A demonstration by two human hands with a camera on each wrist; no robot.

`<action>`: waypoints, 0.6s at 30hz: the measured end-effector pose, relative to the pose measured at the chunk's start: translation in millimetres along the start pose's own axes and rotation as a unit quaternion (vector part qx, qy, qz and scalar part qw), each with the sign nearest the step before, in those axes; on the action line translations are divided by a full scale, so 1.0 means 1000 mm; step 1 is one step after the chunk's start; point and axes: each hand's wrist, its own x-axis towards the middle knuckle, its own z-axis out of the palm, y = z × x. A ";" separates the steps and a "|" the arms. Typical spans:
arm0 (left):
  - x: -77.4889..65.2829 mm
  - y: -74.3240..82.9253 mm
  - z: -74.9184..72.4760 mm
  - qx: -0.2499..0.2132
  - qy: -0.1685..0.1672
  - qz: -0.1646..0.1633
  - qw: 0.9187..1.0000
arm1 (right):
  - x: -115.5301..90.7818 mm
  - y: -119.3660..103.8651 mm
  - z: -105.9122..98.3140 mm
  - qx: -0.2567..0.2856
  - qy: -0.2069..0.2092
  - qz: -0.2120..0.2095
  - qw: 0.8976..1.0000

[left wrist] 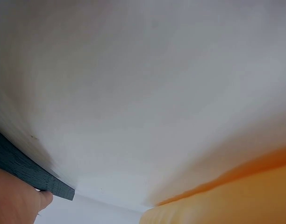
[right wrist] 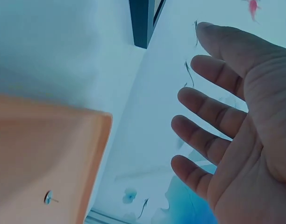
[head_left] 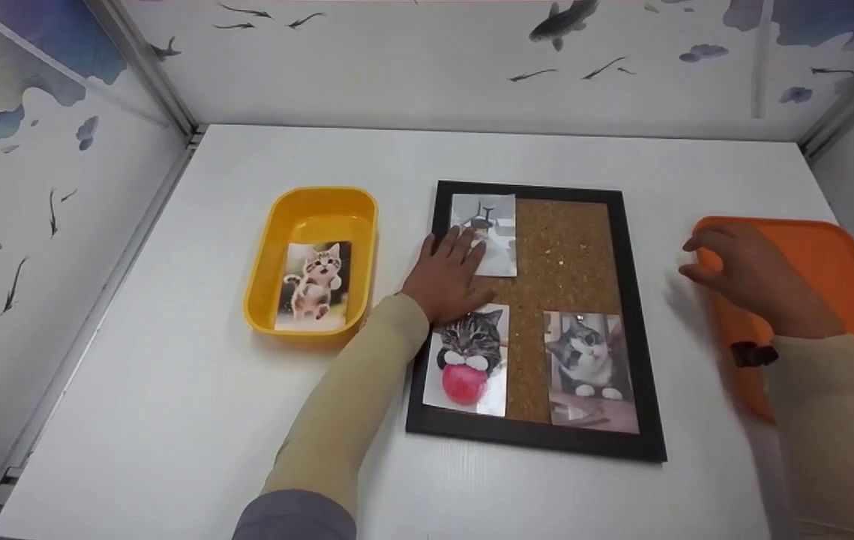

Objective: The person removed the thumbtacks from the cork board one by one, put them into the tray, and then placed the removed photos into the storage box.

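For neat work, I should lay my left grip (head_left: 448,277) evenly, its fingers straight and spread with nothing clasped, so the glossy pale photo print (head_left: 500,251) under its fingertips sits square on the grainy corkboard (head_left: 566,255). Well to its right, my right grip (head_left: 761,274) hovers over the smooth orange tray (head_left: 836,251), fingers loosely parted and empty (a round-headed thumbtack (right wrist: 48,198) lies in that tray, its thin shaft best suited to a light pinch).

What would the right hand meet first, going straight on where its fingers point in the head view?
Probably the black frame, at its right side; depth is unclear, so the right hand might pass above it.
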 end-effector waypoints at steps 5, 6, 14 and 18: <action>0.000 -0.001 -0.001 0.001 0.004 0.001 1.000 | 0.004 -0.007 0.002 -0.008 0.004 -0.012 1.000; -0.001 -0.001 -0.001 0.002 0.005 0.002 1.000 | 0.005 -0.008 0.002 -0.010 0.004 -0.013 1.000; -0.001 -0.001 -0.002 0.003 0.011 0.007 1.000 | 0.015 -0.022 0.007 -0.017 0.002 -0.026 1.000; 0.000 -0.001 0.000 0.004 0.011 0.010 1.000 | 0.019 -0.029 0.012 -0.025 0.002 -0.036 0.999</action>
